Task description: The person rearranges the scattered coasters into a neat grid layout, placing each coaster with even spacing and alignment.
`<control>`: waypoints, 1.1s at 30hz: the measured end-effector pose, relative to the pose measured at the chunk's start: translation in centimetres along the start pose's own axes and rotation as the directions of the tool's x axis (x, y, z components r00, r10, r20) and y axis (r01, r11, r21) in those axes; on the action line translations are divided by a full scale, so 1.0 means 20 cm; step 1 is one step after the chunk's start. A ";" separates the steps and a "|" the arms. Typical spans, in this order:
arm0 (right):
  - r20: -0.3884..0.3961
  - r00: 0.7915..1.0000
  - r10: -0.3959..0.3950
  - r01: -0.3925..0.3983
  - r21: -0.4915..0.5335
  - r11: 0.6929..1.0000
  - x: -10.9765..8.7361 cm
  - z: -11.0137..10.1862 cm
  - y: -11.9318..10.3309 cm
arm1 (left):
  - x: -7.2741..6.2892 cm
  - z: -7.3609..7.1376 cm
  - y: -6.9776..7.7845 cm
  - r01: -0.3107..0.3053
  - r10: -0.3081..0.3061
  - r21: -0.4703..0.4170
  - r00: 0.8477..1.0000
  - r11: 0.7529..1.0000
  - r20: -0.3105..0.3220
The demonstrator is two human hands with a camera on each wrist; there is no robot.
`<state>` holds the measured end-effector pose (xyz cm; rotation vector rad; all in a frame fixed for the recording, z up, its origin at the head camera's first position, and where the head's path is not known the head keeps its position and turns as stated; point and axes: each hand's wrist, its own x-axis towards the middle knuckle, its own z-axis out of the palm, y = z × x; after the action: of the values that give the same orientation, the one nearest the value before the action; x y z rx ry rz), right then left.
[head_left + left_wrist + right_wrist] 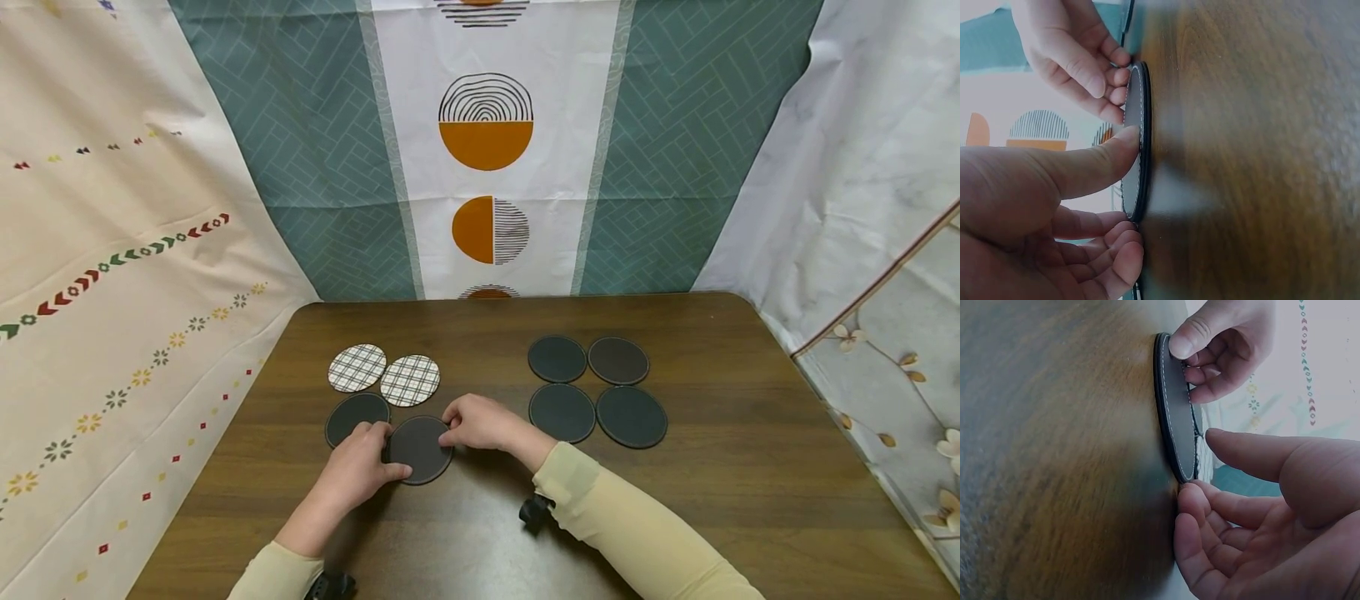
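A round dark brown coaster (pixel 422 454) with a stitched rim lies on the wooden table, between both hands. My left hand (pixel 358 467) pinches its left side; the left thumb (pixel 1124 145) presses on the top face and the fingers are at the edge. At the coaster's right side, my right hand (pixel 483 422) touches the rim with loosely curled fingertips (pixel 1192 497). The right thumb (pixel 1222 440) stands apart from the top face. Just left of that coaster is a black coaster (pixel 352 417), partly behind the left hand. Two white plaid coasters (pixel 357 368) (pixel 410 381) lie behind them.
On the right of the wooden table (pixel 720 492) several dark coasters lie in a two-by-two group: back left (pixel 557 359), back right (pixel 618 361), front left (pixel 562 413) and front right (pixel 632 417). Patterned cloths (pixel 652 167) hang behind the table and at its sides.
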<state>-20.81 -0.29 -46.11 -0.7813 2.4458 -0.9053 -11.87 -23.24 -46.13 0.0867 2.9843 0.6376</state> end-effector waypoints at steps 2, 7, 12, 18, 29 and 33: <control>0.001 1.000 0.007 -0.007 0.021 1.000 0.00 0.00 0.00 | 0.00 0.00 0.00 0.000 0.000 -0.002 1.000 1.000 0.001; -0.002 1.000 0.024 -0.024 0.064 0.998 0.00 0.00 -0.01 | 0.01 -0.01 -0.01 0.007 -0.007 -0.004 1.000 1.000 0.009; -0.011 1.000 0.028 -0.027 0.113 0.993 -0.01 0.00 -0.02 | 0.00 -0.01 -0.01 0.013 -0.013 -0.019 1.000 1.000 0.007; -0.039 0.999 0.020 -0.014 0.146 0.989 -0.02 0.00 -0.01 | 0.00 0.00 -0.01 0.013 -0.013 -0.042 1.000 0.999 -0.017; -0.091 0.995 0.048 -0.025 0.239 0.971 -0.02 0.02 -0.01 | -0.01 0.02 -0.01 -0.002 -0.001 -0.057 0.998 0.998 -0.055; -0.100 0.993 0.064 -0.028 0.326 0.945 -0.03 0.03 -0.01 | -0.01 0.02 -0.01 -0.004 -0.001 -0.060 0.997 0.998 -0.080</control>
<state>-20.02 -0.36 -46.26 -0.5668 2.3065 -1.3202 -11.54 -23.15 -46.60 0.0605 3.0388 0.7485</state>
